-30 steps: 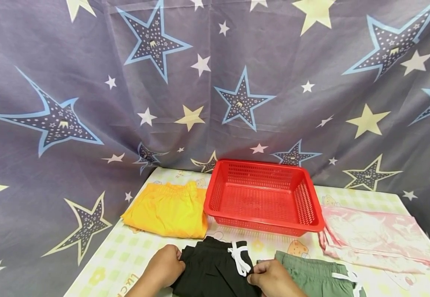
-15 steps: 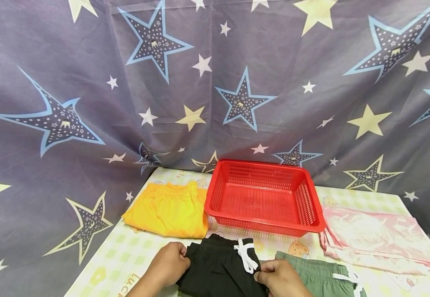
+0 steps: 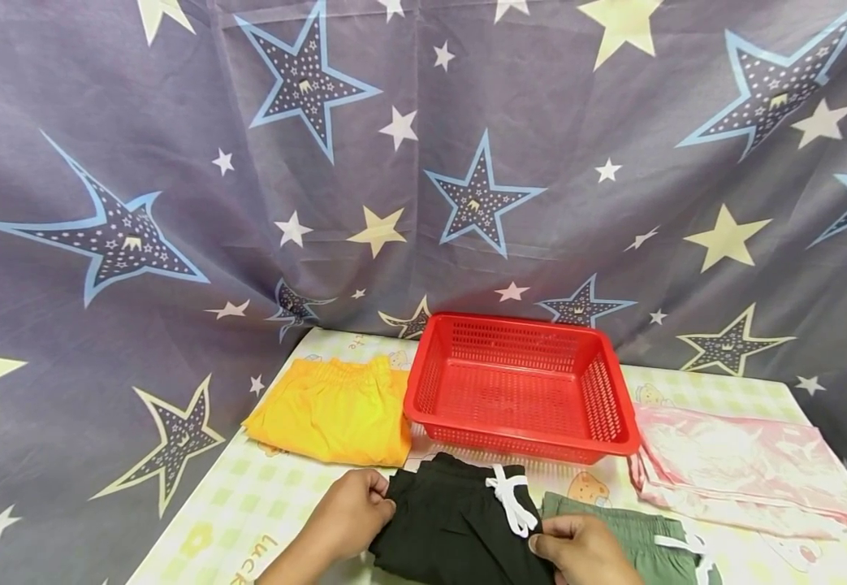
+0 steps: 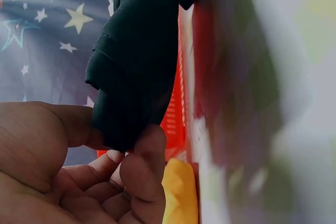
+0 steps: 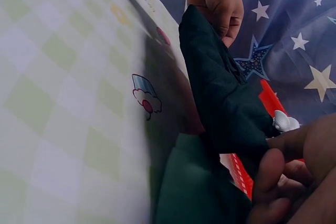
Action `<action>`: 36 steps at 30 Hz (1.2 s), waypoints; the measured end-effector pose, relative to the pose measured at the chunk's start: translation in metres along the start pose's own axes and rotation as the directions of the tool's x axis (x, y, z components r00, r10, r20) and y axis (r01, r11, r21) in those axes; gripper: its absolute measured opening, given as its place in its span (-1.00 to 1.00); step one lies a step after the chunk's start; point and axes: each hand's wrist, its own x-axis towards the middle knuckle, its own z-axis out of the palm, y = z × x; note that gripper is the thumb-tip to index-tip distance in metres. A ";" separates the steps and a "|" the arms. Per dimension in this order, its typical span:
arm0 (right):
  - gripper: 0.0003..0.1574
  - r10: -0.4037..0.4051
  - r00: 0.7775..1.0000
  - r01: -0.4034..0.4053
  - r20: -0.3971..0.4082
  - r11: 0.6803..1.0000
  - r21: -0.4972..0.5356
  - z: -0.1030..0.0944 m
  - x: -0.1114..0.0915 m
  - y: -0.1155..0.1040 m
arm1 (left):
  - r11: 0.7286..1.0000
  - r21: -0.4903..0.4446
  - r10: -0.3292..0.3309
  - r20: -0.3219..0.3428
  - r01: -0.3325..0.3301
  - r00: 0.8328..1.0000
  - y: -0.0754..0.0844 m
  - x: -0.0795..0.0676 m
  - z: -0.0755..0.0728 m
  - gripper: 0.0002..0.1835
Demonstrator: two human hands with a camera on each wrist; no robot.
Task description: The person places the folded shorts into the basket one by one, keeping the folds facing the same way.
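Note:
Black drawstring shorts (image 3: 460, 516), folded, with a white tied cord (image 3: 511, 497) at the waistband, hang between both hands at the front of the table. My left hand (image 3: 353, 512) pinches their left edge between thumb and fingers. On the opposite edge, near the cord, my right hand (image 3: 580, 544) pinches the cloth. In the right wrist view the black shorts (image 5: 220, 87) are held above the tabletop and cast a shadow on it. Green shorts (image 3: 631, 536) with a white cord lie folded beside and partly behind the right hand.
A red plastic basket (image 3: 525, 443) stands at the back with nothing in it. Folded yellow shorts (image 3: 331, 414) lie to its left, a folded pink shiny garment (image 3: 745, 471) to its right. A checked cloth covers the table (image 3: 248, 504); a starry curtain (image 3: 365, 284) hangs behind.
Both hands have moved to the right together, carrying the black shorts, which now overlap the green shorts' left side more closely. The basket and other garments have stayed put.

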 end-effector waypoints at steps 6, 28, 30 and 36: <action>-0.73 0.004 1.000 -0.004 -0.029 1.000 -0.016 -0.012 -0.007 0.000 | 0.999 -0.017 0.032 0.005 -0.031 0.999 0.010 0.000 0.003 -0.81; -0.81 0.010 0.998 -0.008 -0.064 1.000 0.030 -0.038 -0.021 -0.018 | 0.998 -0.027 0.060 0.025 -0.059 0.998 0.045 0.000 -0.009 -0.87; -0.81 -0.005 0.998 0.006 -0.062 1.000 0.028 -0.041 -0.021 -0.019 | 0.998 -0.023 0.066 0.022 -0.065 0.998 0.047 0.000 -0.010 -0.89; -0.82 -0.045 0.993 0.038 -0.109 0.997 -0.067 -0.047 -0.021 -0.025 | 0.996 -0.020 0.085 0.015 -0.085 0.996 0.054 0.003 -0.014 -0.91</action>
